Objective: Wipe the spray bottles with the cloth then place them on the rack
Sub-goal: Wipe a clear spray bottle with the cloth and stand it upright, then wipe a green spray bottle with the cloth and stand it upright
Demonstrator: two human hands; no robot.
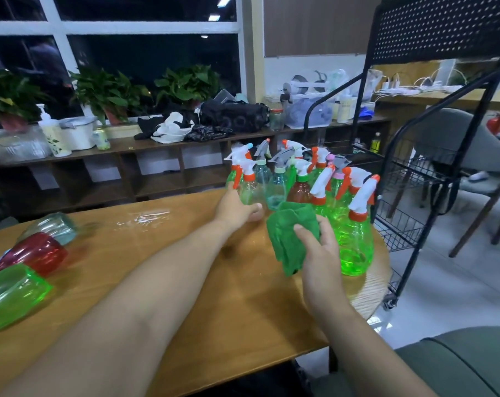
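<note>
Our left hand [237, 209] is gripping a translucent green plastic spray bottle [248, 193]; our right hand [320, 253] is pinching a crumpled green cloth [287, 236].

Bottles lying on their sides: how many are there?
3, all at the left end of the table: a teal bottle farthest, a red bottle in the middle, a green bottle nearest. Others may lie beyond the picture's left edge.
</note>
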